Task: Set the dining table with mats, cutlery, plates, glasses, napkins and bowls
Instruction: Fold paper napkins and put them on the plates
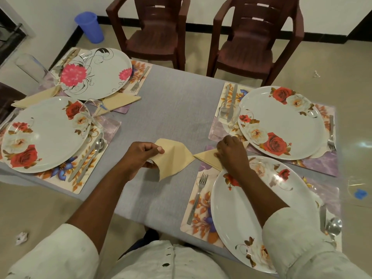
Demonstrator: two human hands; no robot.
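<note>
The left hand [141,156] pinches a folded napkin [171,160] mid-worktop; the right hand's fingers [219,156] press a second napkin [207,158] at the near-right mat's [201,218] far corner. Tuck that one flat beside the plate [251,214], point outward, before placing the other.

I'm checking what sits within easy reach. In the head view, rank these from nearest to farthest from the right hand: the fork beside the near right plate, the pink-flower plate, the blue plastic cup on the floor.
1. Steel fork, just below the right hand, on the near right mat.
2. Pink-flower white plate, across the table, far left.
3. Blue plastic cup, beyond the table's far left corner, on the floor.
</note>
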